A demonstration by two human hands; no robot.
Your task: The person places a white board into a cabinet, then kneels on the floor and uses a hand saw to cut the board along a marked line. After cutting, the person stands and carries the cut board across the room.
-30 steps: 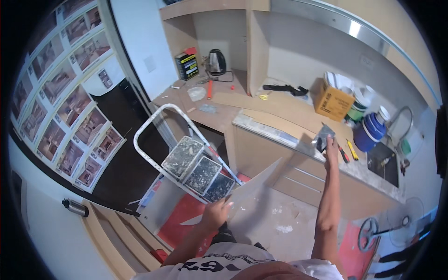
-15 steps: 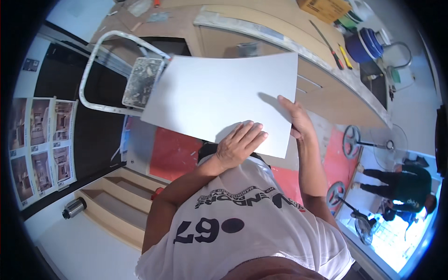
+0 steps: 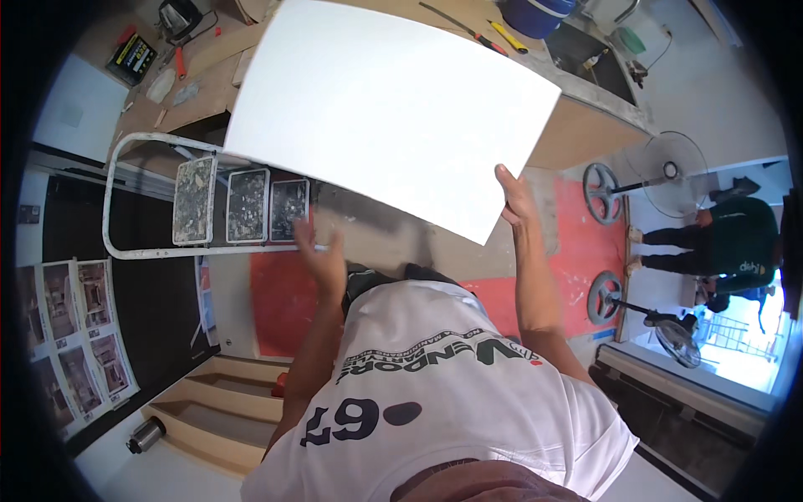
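A large white rectangular panel point(image 3: 385, 117) is tilted in front of me, its far part over the worktop. My right hand point(image 3: 519, 201) grips it by the edge near its lower right corner, thumb on the white face and the other fingers mostly hidden behind. My left hand point(image 3: 323, 261) is off the panel, below its near edge, slightly blurred, with fingers apart and nothing in them. Just beyond that hand stands a paint-spattered stepladder point(image 3: 248, 207) with a white tubular frame.
A worktop point(image 3: 213, 71) carries a file point(image 3: 460, 29), a yellow cutter point(image 3: 508, 37) and a blue cooler point(image 3: 535, 12). Beside them is a sink point(image 3: 590, 63). Two fans point(image 3: 669, 171) stand at right, near another person point(image 3: 736, 243). A wooden frame point(image 3: 213, 410) lies at lower left.
My left hand has come off the panel's face and moved left. The panel has swung up and away, held by my right hand alone. More of the stepladder shows.
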